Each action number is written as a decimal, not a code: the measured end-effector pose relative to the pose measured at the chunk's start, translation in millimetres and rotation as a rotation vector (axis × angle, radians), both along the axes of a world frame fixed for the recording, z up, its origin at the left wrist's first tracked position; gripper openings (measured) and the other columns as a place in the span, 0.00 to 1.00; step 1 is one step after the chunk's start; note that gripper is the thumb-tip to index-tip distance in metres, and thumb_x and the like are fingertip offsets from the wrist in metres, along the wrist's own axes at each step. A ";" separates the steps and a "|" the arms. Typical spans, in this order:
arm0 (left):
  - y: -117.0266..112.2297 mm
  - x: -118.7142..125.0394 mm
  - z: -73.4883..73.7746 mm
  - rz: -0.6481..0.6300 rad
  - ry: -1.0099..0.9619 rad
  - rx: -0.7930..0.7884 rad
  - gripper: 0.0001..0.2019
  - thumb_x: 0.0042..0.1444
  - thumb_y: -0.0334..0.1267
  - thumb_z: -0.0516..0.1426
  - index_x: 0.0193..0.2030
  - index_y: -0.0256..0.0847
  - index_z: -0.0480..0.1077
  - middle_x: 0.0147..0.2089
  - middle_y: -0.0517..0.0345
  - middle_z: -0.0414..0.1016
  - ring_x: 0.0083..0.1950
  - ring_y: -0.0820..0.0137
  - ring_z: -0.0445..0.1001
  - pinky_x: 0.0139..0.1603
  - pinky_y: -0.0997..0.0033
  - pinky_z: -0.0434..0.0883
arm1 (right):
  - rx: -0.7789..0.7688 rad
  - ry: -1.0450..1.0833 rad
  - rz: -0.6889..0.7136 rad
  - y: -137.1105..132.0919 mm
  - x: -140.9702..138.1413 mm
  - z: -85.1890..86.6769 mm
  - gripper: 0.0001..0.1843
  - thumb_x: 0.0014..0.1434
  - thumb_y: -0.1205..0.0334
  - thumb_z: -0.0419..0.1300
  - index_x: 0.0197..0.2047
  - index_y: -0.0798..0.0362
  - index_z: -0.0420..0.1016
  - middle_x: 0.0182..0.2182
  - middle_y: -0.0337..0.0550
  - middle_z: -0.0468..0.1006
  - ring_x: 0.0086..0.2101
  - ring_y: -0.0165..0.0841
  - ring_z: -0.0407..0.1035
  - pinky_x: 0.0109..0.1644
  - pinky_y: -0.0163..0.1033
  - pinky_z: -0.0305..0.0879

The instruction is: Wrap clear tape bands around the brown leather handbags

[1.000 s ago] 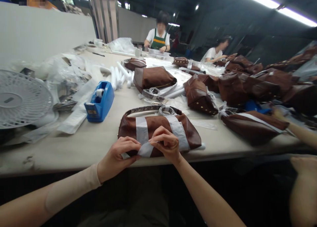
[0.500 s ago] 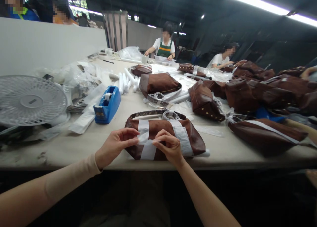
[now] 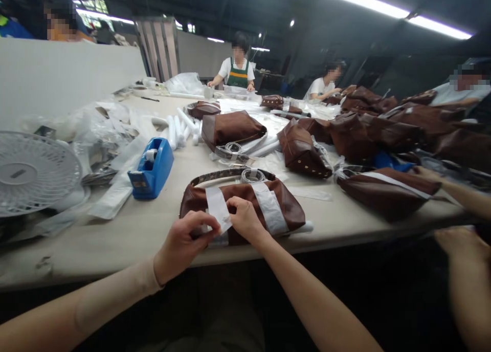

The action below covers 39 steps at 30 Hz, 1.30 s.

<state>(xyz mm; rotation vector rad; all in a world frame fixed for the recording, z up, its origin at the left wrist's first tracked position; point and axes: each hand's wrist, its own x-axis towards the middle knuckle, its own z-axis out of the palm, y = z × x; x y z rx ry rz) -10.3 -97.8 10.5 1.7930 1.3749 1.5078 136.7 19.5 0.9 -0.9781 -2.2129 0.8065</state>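
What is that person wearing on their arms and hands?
The left arm wears a snug beige sleeve ending at the wrist. The right arm is bare. The left hand and the right hand have no gloves, rings or watch.

The handbag lies on the table at its near edge. The left hand and right hand meet on the handbag's front, at a paper strip. The tape dispenser stands left of the handbag, and the fan farther left. A second bag lies behind the handbag, and a third bag to its right.
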 end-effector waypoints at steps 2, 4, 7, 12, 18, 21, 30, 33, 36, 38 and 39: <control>-3.2 1.1 -10.5 -0.026 0.160 0.094 0.02 0.59 0.33 0.59 0.38 0.40 0.73 0.36 0.57 0.77 0.38 0.70 0.74 0.41 0.69 0.69 | -0.034 -0.047 -0.011 4.0 -1.8 1.2 0.07 0.47 0.76 0.61 0.24 0.56 0.72 0.24 0.37 0.74 0.28 0.28 0.66 0.32 0.33 0.58; -4.0 0.5 -17.0 -0.052 0.269 0.168 0.04 0.61 0.30 0.57 0.39 0.41 0.72 0.38 0.58 0.78 0.41 0.70 0.75 0.46 0.67 0.67 | -0.058 -0.067 -0.003 7.7 -2.8 2.6 0.06 0.46 0.76 0.61 0.24 0.56 0.72 0.23 0.37 0.75 0.26 0.28 0.66 0.32 0.32 0.58; -3.3 -2.0 -20.9 -0.088 0.330 0.208 0.05 0.62 0.28 0.55 0.41 0.42 0.70 0.41 0.57 0.78 0.46 0.69 0.76 0.49 0.66 0.65 | -0.087 -0.077 0.026 11.0 -2.6 4.8 0.05 0.47 0.74 0.62 0.24 0.56 0.73 0.22 0.38 0.75 0.26 0.28 0.68 0.31 0.32 0.59; -3.3 -6.5 -23.4 -0.124 0.354 0.231 0.07 0.61 0.29 0.55 0.45 0.42 0.70 0.44 0.53 0.78 0.45 0.69 0.76 0.47 0.66 0.68 | -0.088 -0.106 0.040 11.0 -2.2 7.6 0.05 0.48 0.74 0.62 0.24 0.56 0.73 0.23 0.38 0.76 0.26 0.28 0.68 0.31 0.32 0.60; -5.1 -8.4 -26.3 -0.104 0.478 0.253 0.16 0.59 0.30 0.58 0.54 0.43 0.70 0.46 0.51 0.76 0.46 0.67 0.73 0.47 0.65 0.69 | -0.086 -0.086 -0.021 11.6 -5.8 3.9 0.07 0.49 0.75 0.61 0.29 0.55 0.68 0.22 0.34 0.71 0.25 0.27 0.67 0.32 0.31 0.60; -6.3 -7.8 -25.2 -0.087 0.488 0.187 0.15 0.59 0.31 0.58 0.53 0.43 0.71 0.46 0.52 0.75 0.46 0.67 0.72 0.47 0.66 0.70 | -0.098 -0.058 -0.035 12.7 -6.4 0.6 0.10 0.49 0.73 0.63 0.31 0.54 0.65 0.22 0.32 0.69 0.25 0.27 0.67 0.31 0.31 0.60; -14.6 -7.9 -24.5 -0.101 0.738 0.275 0.19 0.62 0.27 0.54 0.59 0.42 0.67 0.61 0.49 0.68 0.64 0.60 0.63 0.60 0.57 0.62 | -0.048 -0.146 -0.049 15.6 -10.4 -0.3 0.10 0.51 0.74 0.63 0.31 0.53 0.65 0.21 0.33 0.69 0.24 0.27 0.67 0.31 0.31 0.58; -12.0 -11.5 -23.1 -0.100 0.839 0.285 0.21 0.62 0.29 0.54 0.62 0.42 0.64 0.62 0.51 0.68 0.65 0.60 0.62 0.64 0.55 0.58 | -0.026 -0.197 -0.045 17.2 -13.9 0.4 0.10 0.53 0.74 0.62 0.31 0.53 0.65 0.22 0.35 0.70 0.25 0.29 0.67 0.32 0.32 0.57; -7.4 -13.9 -21.9 -0.102 0.865 0.300 0.21 0.63 0.30 0.54 0.62 0.40 0.63 0.62 0.50 0.69 0.64 0.61 0.64 0.64 0.57 0.59 | -0.027 -0.203 -0.041 19.6 -13.1 2.0 0.08 0.55 0.71 0.63 0.30 0.53 0.66 0.22 0.37 0.71 0.26 0.30 0.68 0.33 0.34 0.58; -5.8 -14.4 -22.2 -0.113 0.865 0.313 0.20 0.63 0.30 0.54 0.62 0.39 0.64 0.62 0.50 0.69 0.64 0.62 0.64 0.63 0.58 0.59 | -0.053 -0.185 -0.005 21.8 -8.4 4.2 0.07 0.58 0.67 0.62 0.30 0.54 0.67 0.24 0.38 0.72 0.28 0.29 0.68 0.33 0.33 0.59; -5.8 -14.3 -22.8 -0.119 0.863 0.318 0.20 0.63 0.30 0.54 0.62 0.39 0.63 0.62 0.50 0.69 0.64 0.62 0.64 0.63 0.58 0.59 | -0.088 -0.167 0.030 23.1 -5.1 5.5 0.07 0.58 0.66 0.62 0.30 0.54 0.68 0.25 0.37 0.72 0.28 0.28 0.68 0.33 0.32 0.60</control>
